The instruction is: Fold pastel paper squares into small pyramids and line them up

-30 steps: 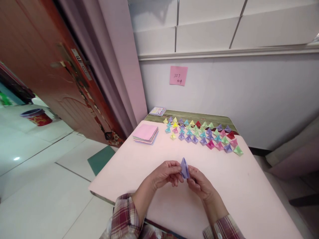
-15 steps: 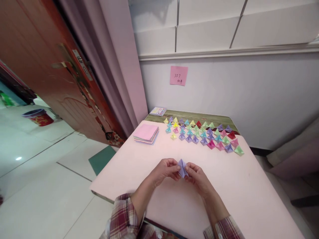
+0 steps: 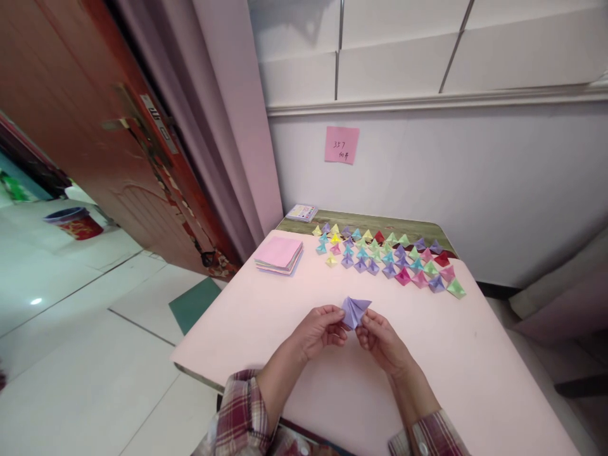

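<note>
A folded purple origami paper (image 3: 354, 311) is held above the middle of the table, with pleats fanning up and a point sticking out to the upper right. My left hand (image 3: 323, 329) pinches its left side between thumb and fingers. On the lower right edge, my right hand (image 3: 381, 335) has it pinched too. Beyond the hands stand several rows of small folded paper pieces (image 3: 403, 277) in purple, blue, green, yellow, pink and red. To the left of them lies a stack of square paper sheets (image 3: 279, 253), pink on top.
The table wears a pale pink cover (image 3: 237, 329); its wood-patterned back strip (image 3: 399, 226) shows. A paper packet (image 3: 302, 212) lies at the back left corner. A pink note (image 3: 341, 145) is on the wall. Left are a red door (image 3: 95, 114), a bin (image 3: 74, 223) and a green sheet (image 3: 194, 305).
The purple paper went from a narrow diamond shape to a wider, fanned one with a point at the upper right. Both hands shifted slightly, still pinching it.
</note>
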The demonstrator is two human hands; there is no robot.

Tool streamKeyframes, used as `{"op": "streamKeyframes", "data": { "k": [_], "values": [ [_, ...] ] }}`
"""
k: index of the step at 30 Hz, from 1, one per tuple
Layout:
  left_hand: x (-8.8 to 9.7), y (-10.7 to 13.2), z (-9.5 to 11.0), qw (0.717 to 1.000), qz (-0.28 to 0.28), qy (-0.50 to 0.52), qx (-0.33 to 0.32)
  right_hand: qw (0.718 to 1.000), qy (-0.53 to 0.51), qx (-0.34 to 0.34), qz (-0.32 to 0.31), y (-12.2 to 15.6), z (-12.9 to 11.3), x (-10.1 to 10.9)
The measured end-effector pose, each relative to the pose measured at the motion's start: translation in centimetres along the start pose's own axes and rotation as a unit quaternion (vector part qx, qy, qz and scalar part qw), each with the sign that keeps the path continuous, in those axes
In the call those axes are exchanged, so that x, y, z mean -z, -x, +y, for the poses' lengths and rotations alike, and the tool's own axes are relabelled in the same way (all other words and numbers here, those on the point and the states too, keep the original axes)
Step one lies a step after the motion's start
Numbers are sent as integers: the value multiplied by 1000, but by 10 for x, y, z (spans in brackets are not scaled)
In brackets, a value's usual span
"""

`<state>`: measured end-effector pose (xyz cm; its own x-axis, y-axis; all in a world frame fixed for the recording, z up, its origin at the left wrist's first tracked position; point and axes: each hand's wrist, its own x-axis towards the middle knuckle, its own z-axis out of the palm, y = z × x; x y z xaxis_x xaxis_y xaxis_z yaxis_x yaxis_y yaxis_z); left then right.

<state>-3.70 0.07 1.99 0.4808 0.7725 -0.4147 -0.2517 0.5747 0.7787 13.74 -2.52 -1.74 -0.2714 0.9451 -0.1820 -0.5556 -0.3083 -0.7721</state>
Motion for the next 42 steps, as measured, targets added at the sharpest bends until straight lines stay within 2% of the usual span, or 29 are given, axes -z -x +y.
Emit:
{"op": "streamKeyframes", "data": {
  "k": [6, 12, 19, 24, 28, 33, 42],
  "values": [
    [-3, 0, 0, 1000, 0, 13, 0, 999, -30, 25, -13, 0, -2, -1],
    [-3, 2, 3, 1000, -11, -1, -11, 999, 22, 34, -10, 2, -5, -3],
    [-7, 3, 2, 996, -15, -69, -46, 998, 57, 24, 3, 0, -1, -2],
    [-8, 5, 7, 992, -19, -118, -48, 998, 57, 5, -2, 0, 1, -2],
    [-9, 6, 8, 989, -33, -133, -47, 997, 68, 0, 20, -1, 3, -3],
    [-10, 4, 6, 988, -8, -146, -49, 993, 102, -15, 51, -2, 6, -4],
    [-5, 3, 4, 993, -15, -99, -55, 975, 194, 51, 100, -7, 15, -5]
  ]
}}
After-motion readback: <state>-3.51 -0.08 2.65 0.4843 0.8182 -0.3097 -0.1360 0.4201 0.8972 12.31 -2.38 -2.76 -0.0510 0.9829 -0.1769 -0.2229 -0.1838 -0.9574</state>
